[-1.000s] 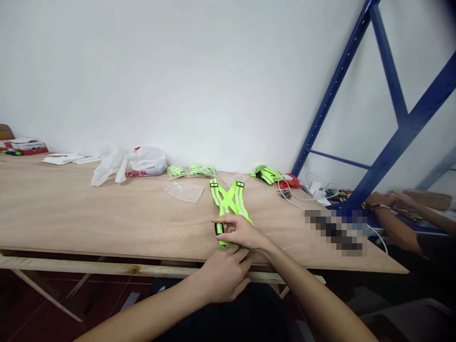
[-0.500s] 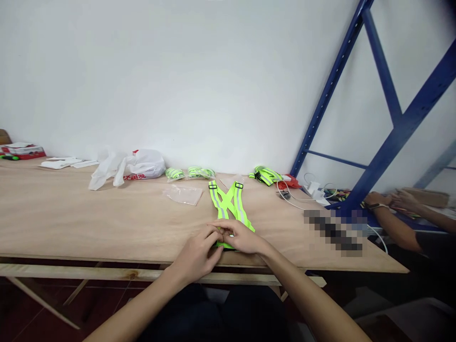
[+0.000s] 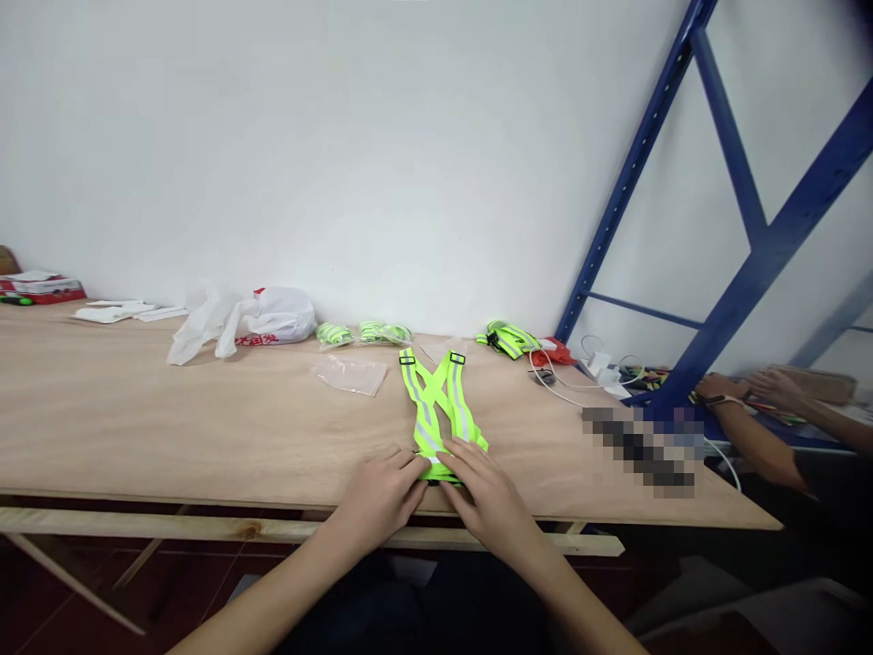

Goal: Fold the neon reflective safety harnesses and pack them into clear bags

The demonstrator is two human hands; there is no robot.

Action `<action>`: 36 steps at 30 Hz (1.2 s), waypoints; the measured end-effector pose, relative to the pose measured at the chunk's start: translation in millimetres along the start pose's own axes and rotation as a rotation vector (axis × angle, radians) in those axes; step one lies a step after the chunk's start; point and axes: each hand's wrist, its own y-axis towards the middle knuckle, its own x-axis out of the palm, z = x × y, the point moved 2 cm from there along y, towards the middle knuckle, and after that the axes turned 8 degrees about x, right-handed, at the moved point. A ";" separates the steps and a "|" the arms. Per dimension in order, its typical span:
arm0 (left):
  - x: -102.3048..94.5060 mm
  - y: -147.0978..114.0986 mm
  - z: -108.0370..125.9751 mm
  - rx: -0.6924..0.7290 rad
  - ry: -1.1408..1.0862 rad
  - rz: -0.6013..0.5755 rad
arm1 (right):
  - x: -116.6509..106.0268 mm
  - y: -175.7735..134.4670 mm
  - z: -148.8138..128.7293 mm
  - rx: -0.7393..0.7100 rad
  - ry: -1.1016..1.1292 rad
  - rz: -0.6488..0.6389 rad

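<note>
A neon-yellow reflective vest (image 3: 435, 396) made of straps with silver stripes lies on the wooden table, its crossed straps and two black buckles pointing away from me. At its near end, close to the table edge, the straps are gathered into a folded band. My left hand (image 3: 382, 491) grips the left side of that band between thumb and fingers. On the right side, my right hand (image 3: 487, 491) pinches the same band, fingers on top and thumb at the near edge. Parts of the fold are hidden under my fingers.
Beyond the vest lie a flat clear plastic bag (image 3: 351, 374) and bagged rolled vests (image 3: 382, 333). A white carrier bag (image 3: 279, 314) stands left of them. Another vest (image 3: 508, 338) and a white cable (image 3: 556, 389) lie right. Past a blue rack post (image 3: 723, 318), another person's hands (image 3: 723, 388) show.
My right hand has drawn back from over the left fingers to the band's right side. Both hands now sit apart, and more of the folded end shows between them.
</note>
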 end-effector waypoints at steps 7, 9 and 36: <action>-4.5 -5.9 5.6 0.077 0.027 0.071 | -7.2 -21.3 -1.1 -0.027 -0.145 -0.040; -6.4 -7.1 8.1 0.080 0.039 0.082 | -8.2 -22.3 -3.6 -0.044 -0.158 -0.044; -20.5 -6.4 11.7 0.115 -0.093 -0.092 | -18.7 -26.3 -13.1 -0.172 -0.128 0.043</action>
